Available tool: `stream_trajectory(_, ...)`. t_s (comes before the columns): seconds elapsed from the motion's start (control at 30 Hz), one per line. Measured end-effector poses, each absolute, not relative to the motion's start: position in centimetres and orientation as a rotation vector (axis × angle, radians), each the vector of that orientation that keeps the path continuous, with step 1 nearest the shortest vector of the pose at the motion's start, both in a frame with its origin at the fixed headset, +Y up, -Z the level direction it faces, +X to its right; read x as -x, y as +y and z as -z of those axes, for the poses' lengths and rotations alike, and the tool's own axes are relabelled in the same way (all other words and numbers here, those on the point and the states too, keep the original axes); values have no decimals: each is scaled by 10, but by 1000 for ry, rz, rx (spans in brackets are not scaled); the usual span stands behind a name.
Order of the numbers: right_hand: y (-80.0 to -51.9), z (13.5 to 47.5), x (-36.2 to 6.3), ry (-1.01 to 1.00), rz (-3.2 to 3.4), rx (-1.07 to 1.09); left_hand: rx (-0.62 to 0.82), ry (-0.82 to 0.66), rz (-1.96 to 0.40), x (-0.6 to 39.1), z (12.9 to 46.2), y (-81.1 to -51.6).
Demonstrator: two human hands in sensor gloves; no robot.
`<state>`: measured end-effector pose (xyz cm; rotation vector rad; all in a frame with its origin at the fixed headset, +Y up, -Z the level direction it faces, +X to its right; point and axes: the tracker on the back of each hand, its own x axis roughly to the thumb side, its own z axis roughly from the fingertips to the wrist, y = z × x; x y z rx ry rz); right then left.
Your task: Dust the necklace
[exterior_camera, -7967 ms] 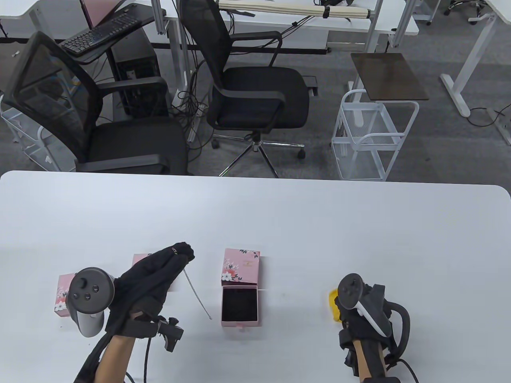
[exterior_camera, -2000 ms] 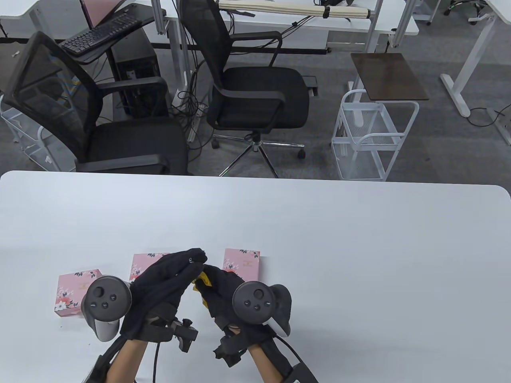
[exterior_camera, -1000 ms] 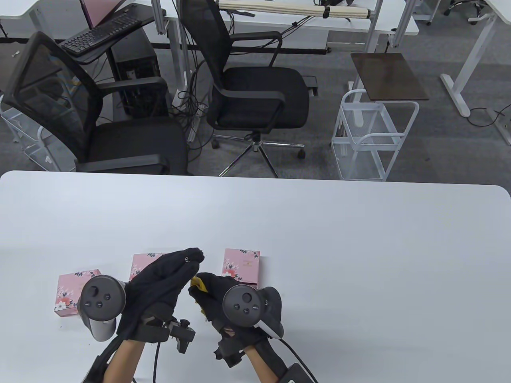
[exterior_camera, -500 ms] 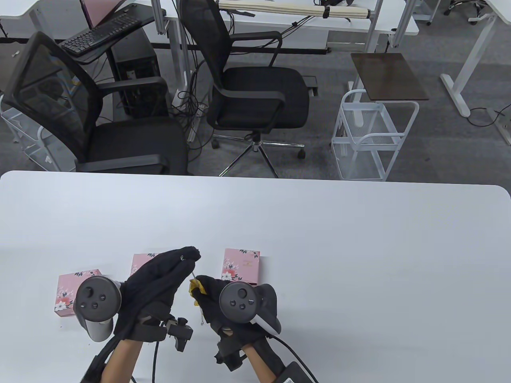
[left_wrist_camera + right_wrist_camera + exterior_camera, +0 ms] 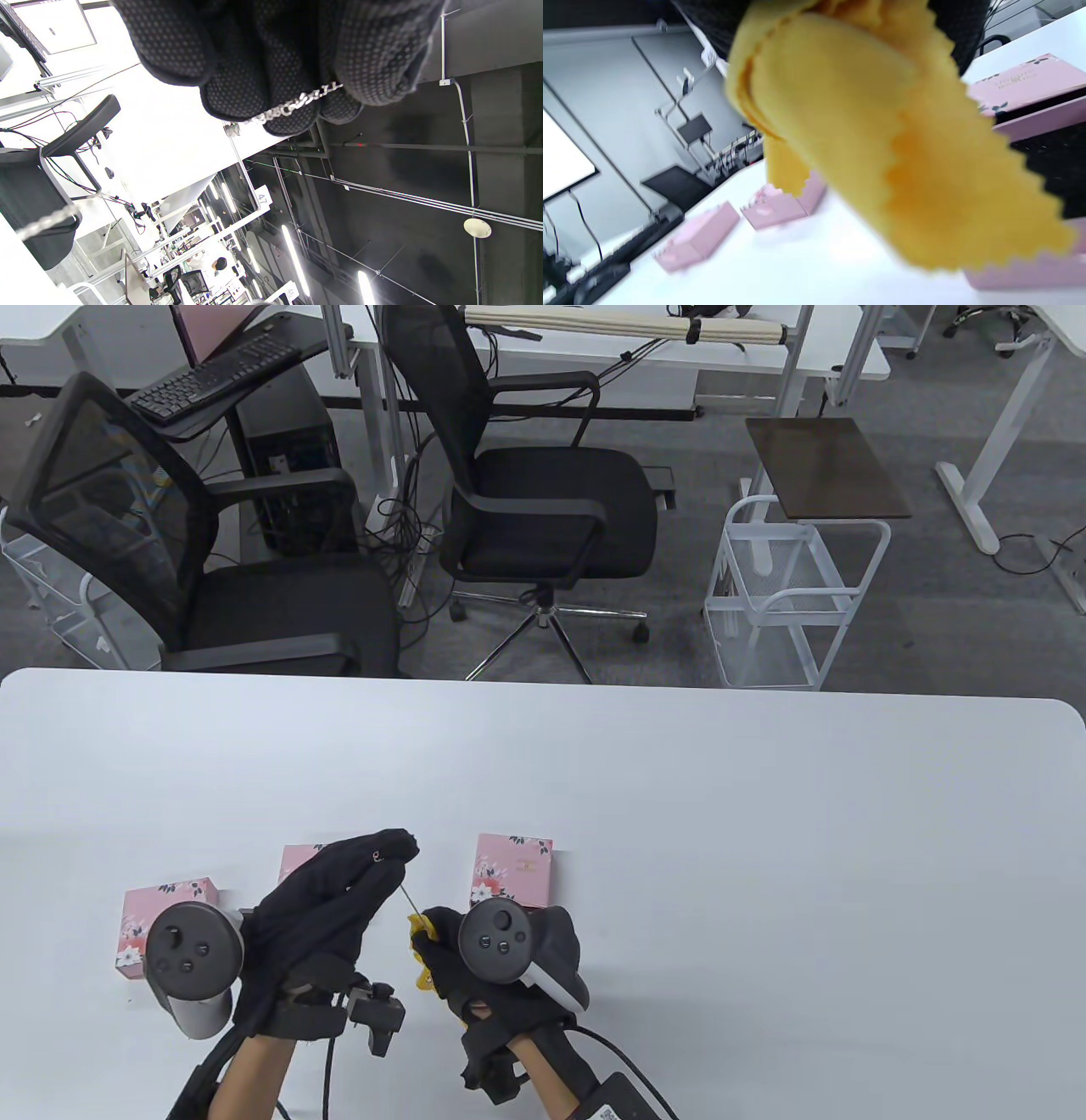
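left hand [image 5: 327, 912]: raised over the near left part of the table [image 5: 679, 814], fingertips [image 5: 292, 114] pinched on the top end of the necklace [image 5: 297, 101], so it's holding the chain up
necklace: thin silver chain, hangs from the left fingertips down and to the right into the yellow cloth [image 5: 422, 946]; the lower end is hidden, can't see where it stops
right hand [image 5: 484, 976]: just right of the left one, wrapped around the yellow cloth, which looks folded over the chain, though the wrist view is too blurry to be sure
yellow cloth: zigzag-cut edge, fills most of the right wrist view
open pink box [image 5: 1043, 127]: on the table right behind the right hand, mostly covered by it from above, flowered lid [image 5: 513, 869] poking out on the far side
other pink boxes: one [image 5: 165, 925] at the far left of the group, another [image 5: 297, 865] half hidden behind the left hand
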<state>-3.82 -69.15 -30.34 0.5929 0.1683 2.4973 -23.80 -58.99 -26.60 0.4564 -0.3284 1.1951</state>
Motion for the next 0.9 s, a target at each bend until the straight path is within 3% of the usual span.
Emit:
stream_trajectory(0.3,-701,303,43,239,-2531,-562,-481,-321,-1229,249,264,-584)
stream_trajectory(0.9,-693,293,56,212,-2658,-668,-521,-328,-1263,258,257,-574)
